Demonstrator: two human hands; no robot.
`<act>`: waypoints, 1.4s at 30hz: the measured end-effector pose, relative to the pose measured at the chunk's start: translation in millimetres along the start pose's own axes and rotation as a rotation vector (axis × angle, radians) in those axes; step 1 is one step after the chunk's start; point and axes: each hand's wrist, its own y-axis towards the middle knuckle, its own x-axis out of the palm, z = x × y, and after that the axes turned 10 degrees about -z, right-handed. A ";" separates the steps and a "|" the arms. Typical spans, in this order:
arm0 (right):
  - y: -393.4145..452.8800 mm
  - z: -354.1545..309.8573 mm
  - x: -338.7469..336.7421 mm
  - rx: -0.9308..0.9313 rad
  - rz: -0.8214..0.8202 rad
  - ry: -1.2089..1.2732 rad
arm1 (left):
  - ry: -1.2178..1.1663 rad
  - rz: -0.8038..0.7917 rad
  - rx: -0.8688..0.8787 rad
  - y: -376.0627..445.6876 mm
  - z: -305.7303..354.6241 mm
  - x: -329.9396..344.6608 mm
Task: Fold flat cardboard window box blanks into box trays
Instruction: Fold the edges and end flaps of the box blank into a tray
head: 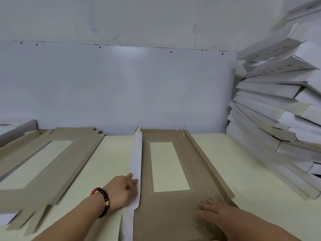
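Centre of frame, on table: brown cardboard blank (166, 213) with a rectangular window (167, 166) lies on the pale table (111, 153), running from the near edge toward the wall.
Left side flap (136, 164): folded up, white face showing.
Right side flap (206, 164): raised slightly along its crease.
Left hand (124, 190): lower centre, fingers curled against the white flap, thumb on its outer face; beaded bracelet (104, 200) on the wrist.
Right hand (214, 212): lower right, fingers straight and slightly spread, pressing flat on the blank's base panel.
Left of frame: second blank (43, 164) lying flat.
Right edge: stack of folded white trays (278, 105), leaning.
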 end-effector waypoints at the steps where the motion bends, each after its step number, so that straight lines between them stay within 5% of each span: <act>1: -0.9 0.3 2.4 -0.009 0.022 0.029 | 0.110 -0.018 0.037 -5.0 3.8 2.2; 6: -3.9 5.7 8.2 -0.132 0.106 -0.118 | 0.332 -0.333 0.251 -34.1 32.1 21.6; 8: -4.1 3.6 1.7 -0.118 0.131 -0.220 | 0.466 -0.261 0.244 -41.7 37.1 25.5; 12: -14.0 6.2 -9.8 0.054 0.162 0.074 | 0.620 -0.215 0.117 -51.9 40.7 17.3; 17: -14.5 7.5 -16.2 0.131 0.274 0.267 | 0.513 -0.091 0.098 -52.0 37.2 17.3; 23: 0.5 1.2 -14.7 0.314 0.389 0.417 | 0.319 0.145 -0.146 -36.7 49.9 23.1; 28: 24.2 -4.3 -12.3 0.472 0.483 0.378 | 0.412 0.285 -0.230 -15.3 51.4 32.9; 33: 55.5 -12.9 2.7 0.519 0.481 0.189 | 0.720 0.088 -0.165 2.0 68.6 46.2; 37: 72.6 -36.2 8.5 0.338 0.666 -0.014 | 0.726 -0.116 -0.104 20.4 85.3 67.7; 39: 85.5 -50.1 4.3 0.087 0.647 0.154 | 0.571 -0.119 -0.127 31.0 92.0 71.9; 42: 96.7 -69.2 -15.1 -0.003 0.500 0.603 | 0.284 -0.055 -0.168 44.6 97.8 73.9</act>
